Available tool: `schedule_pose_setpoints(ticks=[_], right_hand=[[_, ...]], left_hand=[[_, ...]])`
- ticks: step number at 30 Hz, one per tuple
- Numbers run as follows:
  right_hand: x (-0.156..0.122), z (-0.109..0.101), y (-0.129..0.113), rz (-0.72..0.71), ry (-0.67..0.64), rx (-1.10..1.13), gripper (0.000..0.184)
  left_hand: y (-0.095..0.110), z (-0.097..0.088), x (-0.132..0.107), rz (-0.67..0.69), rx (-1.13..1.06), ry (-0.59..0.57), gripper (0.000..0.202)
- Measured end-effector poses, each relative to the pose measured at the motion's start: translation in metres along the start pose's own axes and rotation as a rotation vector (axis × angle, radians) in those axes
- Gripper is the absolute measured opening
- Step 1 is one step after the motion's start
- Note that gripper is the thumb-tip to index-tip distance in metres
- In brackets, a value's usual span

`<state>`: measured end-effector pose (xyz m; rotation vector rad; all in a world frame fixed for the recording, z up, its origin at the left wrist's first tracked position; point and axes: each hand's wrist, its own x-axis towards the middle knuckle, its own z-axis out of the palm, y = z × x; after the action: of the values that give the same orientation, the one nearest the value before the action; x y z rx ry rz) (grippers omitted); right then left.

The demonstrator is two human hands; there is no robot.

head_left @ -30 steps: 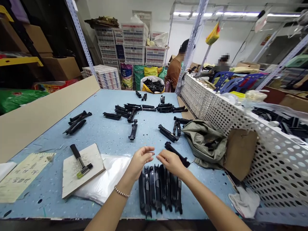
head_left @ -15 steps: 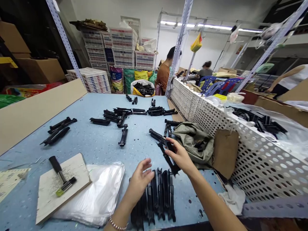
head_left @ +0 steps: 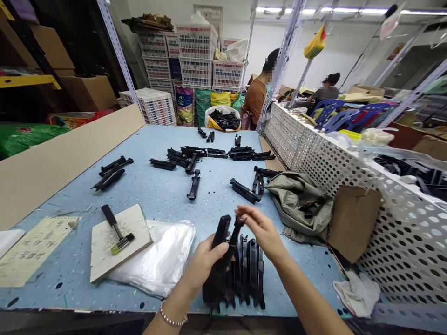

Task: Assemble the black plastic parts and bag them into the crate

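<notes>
My left hand is wrapped round a long black plastic part, tilted up over the front of the table. Just right of it a second long black part stands slanted, and the fingertips of my right hand pinch its upper end. Beneath both hands lies a row of several similar black parts with notched ends, side by side near the front edge. My left hand and the held parts hide some of that row.
Loose black parts lie scattered across the blue table. On the left, a hammer rests on a white board beside clear plastic bags. A grey-green cloth and a perforated metal panel line the right side.
My right hand has moved left and down from beside the cloth to the row of parts. My left hand, open before, has closed on a black part. The view has shifted left.
</notes>
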<state>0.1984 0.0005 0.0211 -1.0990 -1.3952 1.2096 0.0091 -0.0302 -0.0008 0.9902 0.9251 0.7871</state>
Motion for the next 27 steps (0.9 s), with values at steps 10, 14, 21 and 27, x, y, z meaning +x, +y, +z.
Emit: schedule_pose_setpoints(ticks=[10, 14, 21, 27], right_hand=[[-0.008, 0.024, 0.006, -0.367, 0.076, -0.406, 0.025], [-0.011, 0.020, 0.000, -0.324, -0.055, -0.520, 0.019], [-0.018, 0.037, 0.009, 0.122, -0.051, -0.096, 0.035], [0.034, 0.014, 0.025, 0.171, -0.252, -0.415, 0.040]], left_hand=[[0.009, 0.012, -0.014, 0.297, 0.169, 0.238, 0.067], [0.009, 0.011, -0.018, 0.285, 0.305, 0.323, 0.070], [-0.011, 0.006, -0.015, 0.339, 0.657, 0.331, 0.063], [-0.031, -0.044, -0.021, 0.373, 0.882, 0.327, 0.070]])
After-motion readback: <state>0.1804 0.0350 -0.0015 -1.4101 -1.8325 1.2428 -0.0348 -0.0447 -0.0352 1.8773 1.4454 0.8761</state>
